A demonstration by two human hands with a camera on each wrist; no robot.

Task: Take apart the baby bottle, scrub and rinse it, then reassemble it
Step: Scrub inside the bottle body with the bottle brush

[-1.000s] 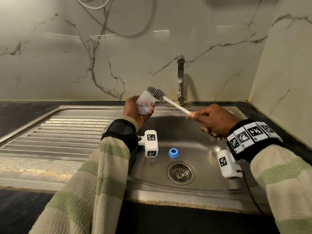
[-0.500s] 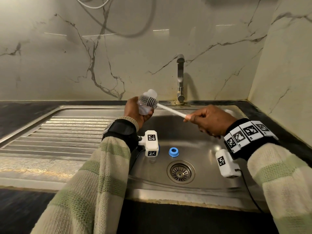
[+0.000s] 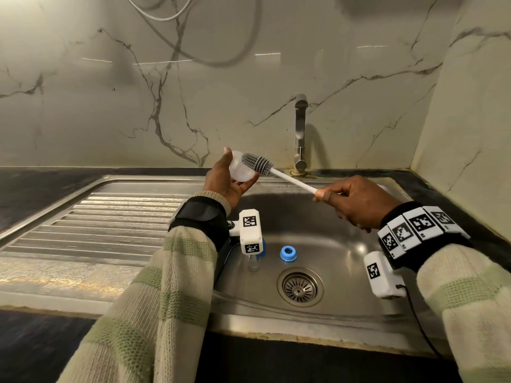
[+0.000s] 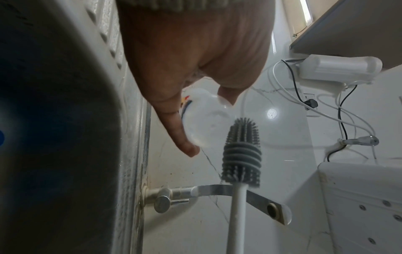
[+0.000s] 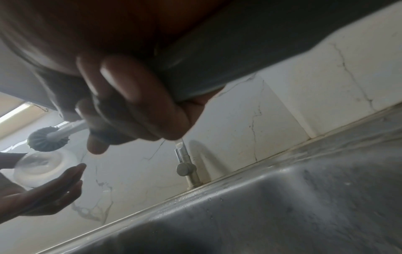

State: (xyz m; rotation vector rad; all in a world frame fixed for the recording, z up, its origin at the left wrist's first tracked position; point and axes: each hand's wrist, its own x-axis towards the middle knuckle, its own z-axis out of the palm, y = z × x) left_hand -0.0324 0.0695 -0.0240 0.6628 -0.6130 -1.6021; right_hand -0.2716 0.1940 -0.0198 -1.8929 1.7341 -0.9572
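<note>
Scrubbing is the step in hand, seen from the head view: the left hand [image 3: 229,181] cradles a clear dome-shaped bottle part [image 3: 239,170] above the back edge of the sink [image 3: 345,244], fingers curled round it, thumb at its top. The right hand [image 3: 356,200] is clamped on the white handle of a bottle brush [image 3: 255,161], whose grey bristle head lies against the clear part. Down in the basin a blue screw ring [image 3: 288,253] stands near the drain [image 3: 300,288], and another clear bottle piece [image 3: 253,263] shows partly behind the wrist camera; I cannot tell just what it is. The tap [image 3: 300,134] stands behind, with no water visible.

From the left wrist, the clear part [image 4: 206,127] is held between thumb and fingers, with coloured print on its side. The brush head [image 4: 242,153] stands upright just in front of it; whether the bristles touch here I cannot tell.

From the right wrist, blurred, the fingers [image 5: 121,96] wrap tight on the handle, and the brush head [image 5: 46,139] sits just above the open mouth of the clear part [image 5: 43,167], which rests in the other palm.

By my judgement the bottle is already apart and scrubbing is under way, with rinsing and reassembly still to do. The next move calls for working the bristles into the hollow while the left hand grips firmly, since the wet plastic may slip toward the basin.
</note>
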